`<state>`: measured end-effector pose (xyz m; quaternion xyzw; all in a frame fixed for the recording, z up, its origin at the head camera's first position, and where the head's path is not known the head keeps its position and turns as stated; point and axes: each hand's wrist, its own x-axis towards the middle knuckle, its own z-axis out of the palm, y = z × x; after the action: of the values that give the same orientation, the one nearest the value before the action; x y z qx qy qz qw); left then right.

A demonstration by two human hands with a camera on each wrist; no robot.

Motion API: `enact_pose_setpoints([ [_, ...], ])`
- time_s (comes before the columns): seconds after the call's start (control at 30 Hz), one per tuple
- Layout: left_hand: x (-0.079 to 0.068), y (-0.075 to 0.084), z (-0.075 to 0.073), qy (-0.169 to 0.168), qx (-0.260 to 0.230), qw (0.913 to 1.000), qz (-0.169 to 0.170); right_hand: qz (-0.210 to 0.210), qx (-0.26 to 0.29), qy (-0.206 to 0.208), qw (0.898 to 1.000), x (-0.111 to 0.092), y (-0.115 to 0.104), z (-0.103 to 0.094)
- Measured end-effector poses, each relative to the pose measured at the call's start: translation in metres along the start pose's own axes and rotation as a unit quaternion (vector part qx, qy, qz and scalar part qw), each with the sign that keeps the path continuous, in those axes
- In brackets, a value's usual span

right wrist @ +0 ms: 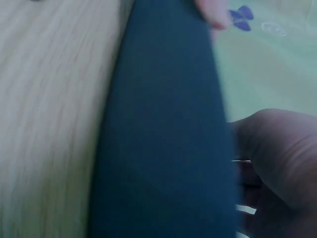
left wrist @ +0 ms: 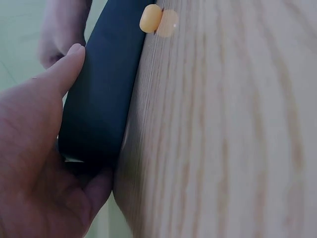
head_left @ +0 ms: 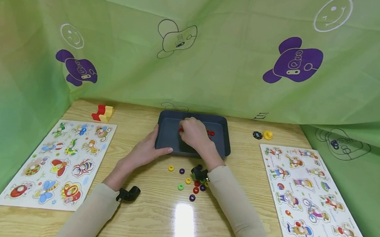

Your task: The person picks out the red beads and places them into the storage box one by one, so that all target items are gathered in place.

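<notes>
A dark blue-grey tray point(head_left: 167, 131) lies on the table near the back curtain. My left hand point(head_left: 144, 150) holds its front left corner, the thumb point(left wrist: 69, 67) on the front rim and the fingers along the left side. Inside the tray, my right hand point(head_left: 194, 133) has its fingers curled, and a red ring-shaped bead point(head_left: 180, 130) shows at the fingertips. More red beads point(head_left: 212, 133) lie right of that hand on the tray floor. In the right wrist view the tray's front wall point(right wrist: 163, 124) hides most of the right fingers.
In front of the tray lie loose beads: yellow point(head_left: 171, 168), purple point(head_left: 181, 171), green point(head_left: 180, 187) and red point(head_left: 196, 190), some partly under the right wrist. Picture puzzle boards stand left point(head_left: 62, 164) and right point(head_left: 311, 195). Red-yellow blocks point(head_left: 103, 113), a black disc point(head_left: 257, 135) and a yellow duck point(head_left: 267, 135) sit behind.
</notes>
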<state>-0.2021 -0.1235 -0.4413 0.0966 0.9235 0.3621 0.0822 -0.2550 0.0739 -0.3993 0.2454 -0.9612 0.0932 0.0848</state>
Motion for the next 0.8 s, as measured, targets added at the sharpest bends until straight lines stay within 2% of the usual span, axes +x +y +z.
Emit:
enact_pose_setpoints([
  [0.2,0.000,0.000,0.001,-0.002,0.000,1.0000,0.004,0.026,-0.013,-0.007,1.000,0.013,0.003,0.016],
  [0.33,0.000,-0.001,0.000,0.007,-0.005,0.9999,0.005,0.026,-0.008,-0.005,1.000,0.014,0.005,0.018],
  [0.57,-0.001,-0.001,0.002,0.006,-0.008,0.9999,0.005,0.028,0.061,-0.037,0.997,-0.004,0.012,-0.007],
  [0.8,-0.001,-0.001,-0.001,0.003,-0.008,1.0000,0.004,-0.001,0.113,-0.081,0.990,-0.039,0.012,-0.034],
])
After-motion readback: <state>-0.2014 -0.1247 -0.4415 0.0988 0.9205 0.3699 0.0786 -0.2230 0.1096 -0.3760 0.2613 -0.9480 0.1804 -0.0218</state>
